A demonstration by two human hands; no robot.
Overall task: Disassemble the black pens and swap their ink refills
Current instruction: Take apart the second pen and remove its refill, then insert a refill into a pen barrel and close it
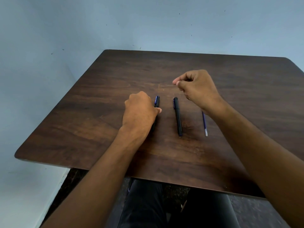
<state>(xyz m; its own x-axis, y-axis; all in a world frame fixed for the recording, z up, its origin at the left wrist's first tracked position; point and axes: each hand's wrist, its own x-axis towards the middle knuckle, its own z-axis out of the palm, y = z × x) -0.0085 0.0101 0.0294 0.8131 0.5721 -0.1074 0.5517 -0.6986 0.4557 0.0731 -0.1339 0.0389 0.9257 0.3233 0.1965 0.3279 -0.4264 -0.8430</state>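
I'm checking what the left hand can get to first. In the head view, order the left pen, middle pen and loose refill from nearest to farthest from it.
1. Left pen: under the left hand, gripped.
2. Middle pen: to its right.
3. Refill: farthest right, by the right wrist.

left pen (156, 101): black, blue clip, flat on the table, mostly under the left hand (139, 111) that grips it
middle pen (177, 116): black, capped, flat, just right of that grip
refill (204, 123): thin, blue, loose, farther right

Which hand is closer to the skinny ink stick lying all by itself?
The right hand. Its wrist hangs just above the ink refill's far end. The left hand is across the table, gripping the left pen.
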